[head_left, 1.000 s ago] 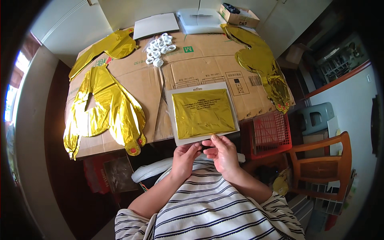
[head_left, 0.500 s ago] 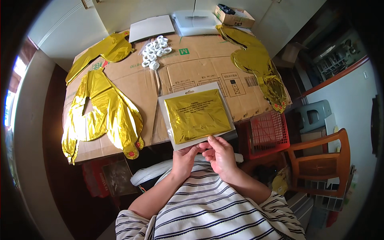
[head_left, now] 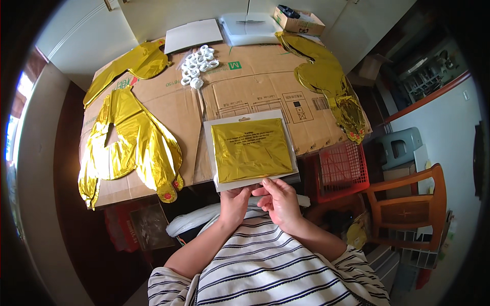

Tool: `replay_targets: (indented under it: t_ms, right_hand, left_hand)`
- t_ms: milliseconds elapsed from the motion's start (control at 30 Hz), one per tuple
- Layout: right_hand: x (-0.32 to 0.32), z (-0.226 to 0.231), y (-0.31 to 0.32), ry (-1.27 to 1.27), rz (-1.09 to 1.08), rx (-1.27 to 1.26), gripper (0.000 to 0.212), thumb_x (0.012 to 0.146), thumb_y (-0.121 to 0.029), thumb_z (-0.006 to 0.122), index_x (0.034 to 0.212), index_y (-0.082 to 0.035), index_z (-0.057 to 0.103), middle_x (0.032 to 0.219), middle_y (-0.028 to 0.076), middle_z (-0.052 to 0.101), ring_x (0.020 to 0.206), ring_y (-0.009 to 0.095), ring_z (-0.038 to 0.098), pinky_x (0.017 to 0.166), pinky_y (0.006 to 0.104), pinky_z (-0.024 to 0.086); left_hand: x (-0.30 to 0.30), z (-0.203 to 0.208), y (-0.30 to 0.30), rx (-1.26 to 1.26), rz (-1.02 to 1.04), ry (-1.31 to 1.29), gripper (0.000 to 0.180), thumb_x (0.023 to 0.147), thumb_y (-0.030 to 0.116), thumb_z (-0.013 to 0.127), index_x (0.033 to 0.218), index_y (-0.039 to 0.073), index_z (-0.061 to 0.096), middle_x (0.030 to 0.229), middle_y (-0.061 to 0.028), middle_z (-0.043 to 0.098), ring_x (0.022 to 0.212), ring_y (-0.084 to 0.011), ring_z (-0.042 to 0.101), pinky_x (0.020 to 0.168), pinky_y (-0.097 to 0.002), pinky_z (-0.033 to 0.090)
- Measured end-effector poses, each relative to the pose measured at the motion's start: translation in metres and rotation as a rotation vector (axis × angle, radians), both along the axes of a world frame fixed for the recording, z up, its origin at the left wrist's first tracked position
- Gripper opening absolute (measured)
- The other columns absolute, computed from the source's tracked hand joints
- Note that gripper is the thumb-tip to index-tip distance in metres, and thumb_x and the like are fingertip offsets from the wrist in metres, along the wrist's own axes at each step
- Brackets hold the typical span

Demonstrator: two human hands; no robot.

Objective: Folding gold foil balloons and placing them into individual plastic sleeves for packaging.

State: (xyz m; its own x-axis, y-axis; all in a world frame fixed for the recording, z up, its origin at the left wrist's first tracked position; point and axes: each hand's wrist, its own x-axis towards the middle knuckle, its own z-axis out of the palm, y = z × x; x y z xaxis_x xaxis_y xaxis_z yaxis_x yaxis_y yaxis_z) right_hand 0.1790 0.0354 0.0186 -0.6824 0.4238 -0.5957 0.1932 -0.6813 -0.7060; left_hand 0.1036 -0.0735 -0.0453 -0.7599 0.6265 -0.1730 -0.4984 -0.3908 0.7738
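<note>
Centre of view: flat clear plastic packet [head_left: 251, 151], rectangular, with a hang-hole tab at its far edge and a folded gold foil balloon inside, glossy and finely creased. Held level over the near edge of the table, at 12 o'clock from both hands.

Left hand [head_left: 234, 203]: fingers closed on the packet's near edge at its left corner, thumb on top. Right hand [head_left: 279, 200]: fingertips pinched at the near edge just right of centre, touching the clear plastic rim; the two hands close together, nearly touching.

Beneath and beyond the packet: flattened brown corrugated cardboard [head_left: 245, 92], matte, covering the table top, with fold lines and printed marks.

At 9 o'clock from the packet: large deflated gold foil balloon [head_left: 130, 145], wrinkled and mirror-bright, lying flat on the cardboard with a triangular opening in its upper part. At 10 o'clock, farther off: a second gold foil balloon [head_left: 133, 65], long and curved. At 2 o'clock: a third gold foil balloon [head_left: 326, 84], running along the right edge of the cardboard down toward the corner.

At 11 o'clock: cluster of small white rings [head_left: 198, 65], piled loosely. Beyond them: flat white sheet [head_left: 193, 35] and pale grey tray-like lid [head_left: 251, 28]. At 1 o'clock, far edge: small open cardboard box [head_left: 298, 21].

At 3 o'clock, below table level: red plastic mesh basket [head_left: 341, 168]; farther right, wooden chair [head_left: 408, 204] with curved arms. At 6 o'clock: striped black-and-white shirt [head_left: 270, 270], soft knit.
</note>
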Motion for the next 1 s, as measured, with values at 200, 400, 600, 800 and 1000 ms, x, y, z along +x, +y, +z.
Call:
replay_targets:
  t_ms: [200, 400, 600, 800, 1000]
  right_hand:
    - [-0.003, 0.002, 0.000, 0.025, -0.048, -0.023, 0.021, 0.100, -0.026, 0.062, 0.103, -0.005, 0.063, 0.083, 0.009, 0.072, 0.055, 0.010, 0.061, 0.048, 0.0237, 0.042]
    - [-0.006, -0.002, 0.001, 0.061, -0.063, -0.037, 0.023, 0.100, -0.026, 0.061, 0.104, -0.003, 0.063, 0.083, 0.010, 0.073, 0.053, 0.010, 0.061, 0.046, 0.0227, 0.041]
    - [-0.006, 0.005, -0.003, 0.025, -0.048, -0.001, 0.019, 0.100, -0.025, 0.062, 0.100, -0.005, 0.062, 0.080, 0.008, 0.072, 0.053, 0.009, 0.059, 0.045, 0.0229, 0.040]
    - [-0.001, -0.004, 0.005, 0.021, -0.065, 0.087, 0.022, 0.100, -0.025, 0.062, 0.097, -0.004, 0.062, 0.073, 0.010, 0.070, 0.049, 0.012, 0.061, 0.044, 0.0219, 0.043]
    - [0.023, -0.010, 0.035, -0.087, 0.008, 0.173, 0.020, 0.099, -0.023, 0.062, 0.097, -0.004, 0.065, 0.068, 0.008, 0.067, 0.048, 0.011, 0.058, 0.046, 0.0220, 0.044]
  left_hand:
    - [0.007, 0.005, 0.001, -0.028, -0.032, 0.045, 0.023, 0.099, 0.000, 0.056, 0.121, -0.003, 0.063, 0.114, -0.0103, 0.070, 0.101, -0.0174, 0.066, 0.089, -0.0305, 0.052]
    - [0.007, 0.008, -0.003, -0.007, -0.055, -0.021, 0.025, 0.100, 0.002, 0.056, 0.124, -0.003, 0.062, 0.121, -0.0114, 0.068, 0.106, -0.0179, 0.065, 0.092, -0.0322, 0.052]
    - [0.001, 0.009, -0.004, -0.007, -0.046, 0.041, 0.026, 0.099, 0.000, 0.056, 0.125, -0.004, 0.061, 0.121, -0.0115, 0.068, 0.108, -0.0189, 0.064, 0.094, -0.0327, 0.050]
    - [-0.010, 0.033, -0.025, -0.365, -0.437, 0.127, 0.025, 0.096, 0.004, 0.062, 0.120, -0.003, 0.066, 0.111, -0.0103, 0.070, 0.100, -0.0185, 0.066, 0.093, -0.0324, 0.052]
    - [-0.102, 0.116, -0.076, -0.649, -0.863, 0.416, 0.021, 0.092, 0.014, 0.061, 0.099, -0.003, 0.072, 0.089, -0.0120, 0.073, 0.085, -0.0199, 0.070, 0.082, -0.0323, 0.055]
